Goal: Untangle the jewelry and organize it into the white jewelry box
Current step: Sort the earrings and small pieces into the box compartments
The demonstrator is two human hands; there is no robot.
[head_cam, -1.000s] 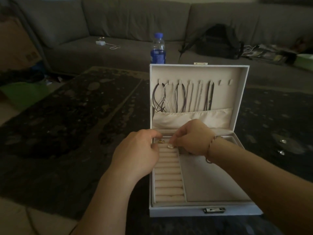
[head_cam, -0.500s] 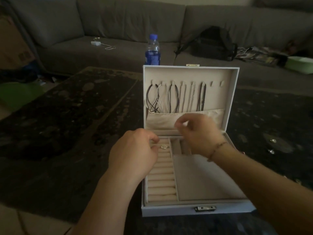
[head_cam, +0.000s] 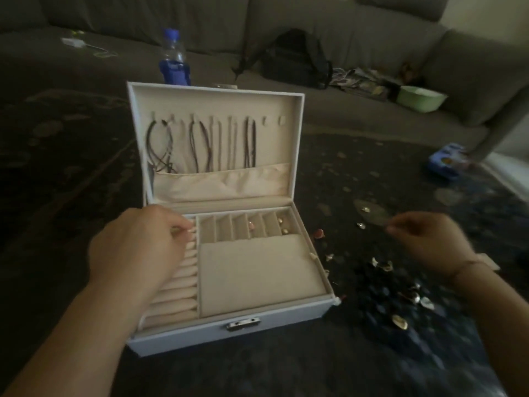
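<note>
1. Our left hand's fingertips (head_cam: 191, 230) were curled together at the far end of the ring rolls (head_cam: 180, 285), in the left column of the white jewelry box (head_cam: 229, 333); they seemed to pinch something small there, but we could not tell what.
2. Our left hand (head_cam: 137, 250) lay knuckles-up over those rolls, its forearm running back toward the rug's near left corner.
3. Our right hand (head_cam: 426, 245) hovered to the right of the box, well apart from it, its fingers bent and close together; blur kept us from telling whether they held anything.
4. The box sat open on the dark rug (head_cam: 71, 173), lid upright, with necklaces (head_cam: 200, 147) hanging inside the lid and a few small pieces in the far right compartments (head_cam: 282, 224).
5. Loose jewelry (head_cam: 400, 293) lay scattered on the rug beside the box's right edge, beneath our right wrist.
6. Open rug stretched to the left of the box and before its latch (head_cam: 242, 324).
</note>
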